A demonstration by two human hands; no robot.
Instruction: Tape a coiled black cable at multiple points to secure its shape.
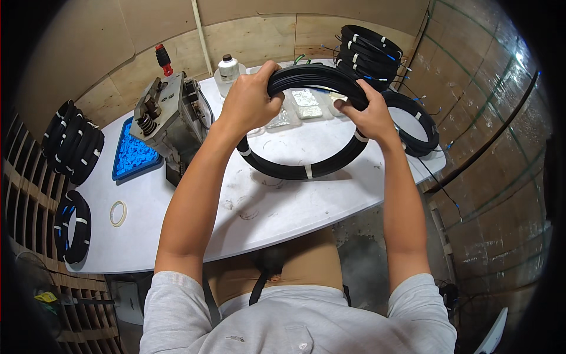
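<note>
A coil of black cable (308, 171), bound with bands of white tape, is held up over the white table by both my hands. My left hand (252, 97) wraps round its upper left side, fingers closed. On the upper right side, my right hand (368, 112) grips the same coil with the thumb on the inner edge. The lower part of the ring hangs toward me, and its shadow falls on the tabletop. Beyond the ring, small clear bags of silvery parts (306, 104) show through its opening.
Left of my arm stands a metal machine (168, 112), beside a blue tray (139, 168) of small blue pieces. Coil stacks (368, 56) (72, 141) rise at back right and far left. Single coils (413, 124) (74, 227), a tape roll (118, 213) and a white bottle (229, 68) also lie around.
</note>
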